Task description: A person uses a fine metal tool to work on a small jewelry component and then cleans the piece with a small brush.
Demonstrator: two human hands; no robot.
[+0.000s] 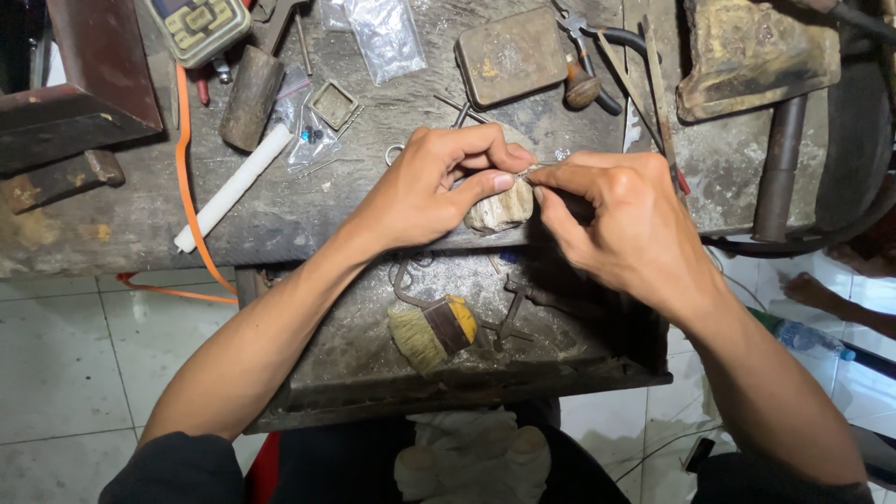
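A: What's biggest here?

B: One worn grey wooden bench (280, 210), scarred all over, with one open metal drawer (373, 345) under it holding a single straw-bristled brush (431, 333). One white plastic rod (233, 187) lies on top.

A: And the hands?

B: Two. The left hand (425, 191) and right hand (625, 219) meet over a pale wooden peg (499, 210) at the bench edge, both pinching one small silvery metal piece (530, 172)

A: How far along?

B: Mid-work, I'd judge; the piece sits at the fingertips, too small to tell its finish
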